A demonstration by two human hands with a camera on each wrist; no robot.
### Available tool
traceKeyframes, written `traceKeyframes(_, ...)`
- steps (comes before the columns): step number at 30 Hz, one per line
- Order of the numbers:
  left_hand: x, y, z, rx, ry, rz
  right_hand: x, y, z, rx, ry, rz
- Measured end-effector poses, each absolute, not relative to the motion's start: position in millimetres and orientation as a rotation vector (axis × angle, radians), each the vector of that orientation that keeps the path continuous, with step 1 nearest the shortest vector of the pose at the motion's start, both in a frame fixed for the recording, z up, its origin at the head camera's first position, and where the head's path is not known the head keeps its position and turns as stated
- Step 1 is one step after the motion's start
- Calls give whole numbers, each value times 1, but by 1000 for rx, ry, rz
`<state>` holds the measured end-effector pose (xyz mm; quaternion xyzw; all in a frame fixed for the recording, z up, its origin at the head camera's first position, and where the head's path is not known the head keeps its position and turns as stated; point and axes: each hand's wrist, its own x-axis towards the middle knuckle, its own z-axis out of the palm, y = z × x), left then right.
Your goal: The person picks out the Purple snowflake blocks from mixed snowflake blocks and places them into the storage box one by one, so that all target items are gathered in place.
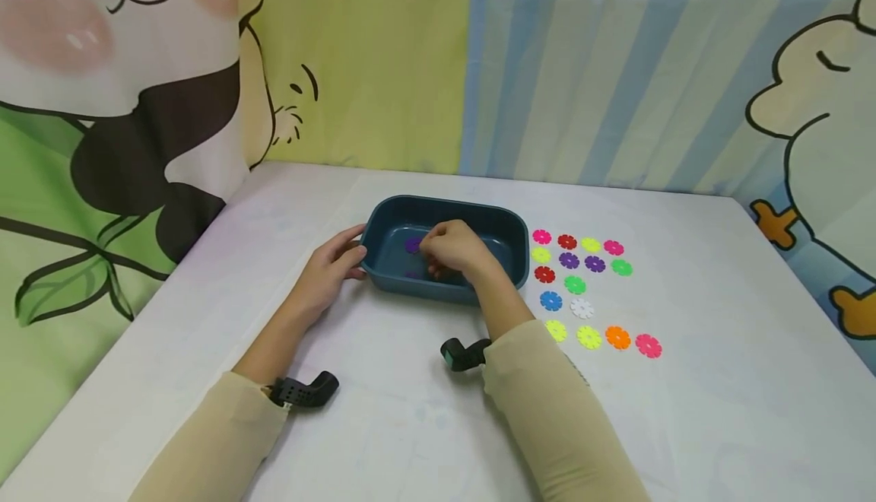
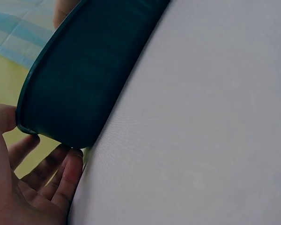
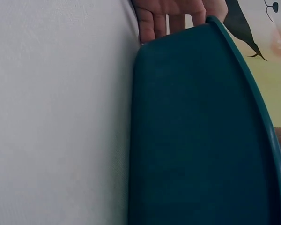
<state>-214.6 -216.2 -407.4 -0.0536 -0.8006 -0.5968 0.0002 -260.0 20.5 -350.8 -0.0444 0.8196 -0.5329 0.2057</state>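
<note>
A dark teal plastic basin (image 1: 393,283) stands on the white table. At its left end, my left hand (image 1: 325,270) grips the rim; in the left wrist view the thumb lies at the rim and the fingers (image 2: 71,176) meet the outer wall (image 2: 79,79). My right hand (image 1: 453,247) reaches down inside the basin with its fingers bent toward the bottom. Just left of these fingers lies a purple notched plastic disc (image 1: 412,245), and more purple shows nearer the front wall. I cannot tell whether the right fingertips hold a disc; the basin wall (image 3: 187,122) hides them in the right wrist view.
Right of the basin, several flower-shaped discs lie flat in loose rows, among them a blue disc (image 1: 550,301), a white disc (image 1: 582,308), an orange disc (image 1: 617,338) and a green disc (image 1: 622,267). A printed cloth (image 1: 383,68) hangs behind the table (image 1: 383,411).
</note>
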Motion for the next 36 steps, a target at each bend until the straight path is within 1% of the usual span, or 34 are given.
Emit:
traceKeyframes(10,-214,-217,-406,-142,-2537,-1859,-257,46,-338,-151,2230,-1569)
traceKeyframes(22,-213,-216,-403,-150,-2534,-1864,-247,95,-320,-211,2162,-1715)
traceKeyframes(30,-213,-215,-404,-139,-2546,-1856,-244,127,-321,-236,2177,-1721)
traceKeyframes(36,-212,-216,-402,-149,-2535,-1869,-243,146,-324,-195,2218,-1699)
